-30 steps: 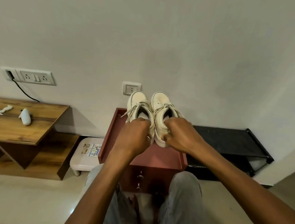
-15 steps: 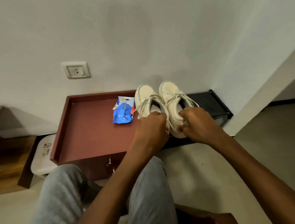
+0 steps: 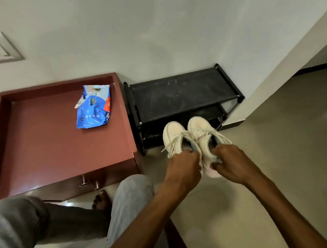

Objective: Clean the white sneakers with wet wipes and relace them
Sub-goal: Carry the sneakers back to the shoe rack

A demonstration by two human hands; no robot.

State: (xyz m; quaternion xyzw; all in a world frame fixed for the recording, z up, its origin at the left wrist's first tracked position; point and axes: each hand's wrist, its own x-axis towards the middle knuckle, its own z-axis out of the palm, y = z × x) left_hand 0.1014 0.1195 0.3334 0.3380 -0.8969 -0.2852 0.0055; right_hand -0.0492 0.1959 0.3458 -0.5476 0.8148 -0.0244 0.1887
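Note:
Two white laced sneakers hang side by side in the air, toes pointing away from me, just in front of the black shoe rack (image 3: 180, 94). My left hand (image 3: 183, 167) grips the heel of the left sneaker (image 3: 174, 136). My right hand (image 3: 232, 164) grips the heel of the right sneaker (image 3: 202, 133). A blue pack of wet wipes (image 3: 93, 107) lies on the red-brown cabinet top (image 3: 46, 137), to the left of the shoes.
The black two-shelf rack stands against the wall beside the cabinet. My knees in grey trousers (image 3: 131, 197) and a bare foot (image 3: 101, 201) are below. Beige floor (image 3: 270, 147) spreads to the right, with a wall corner (image 3: 269, 76) behind.
Both hands have carried the pair of sneakers from over the cabinet top to the right and down, in front of the black rack. The wet wipes pack came into view.

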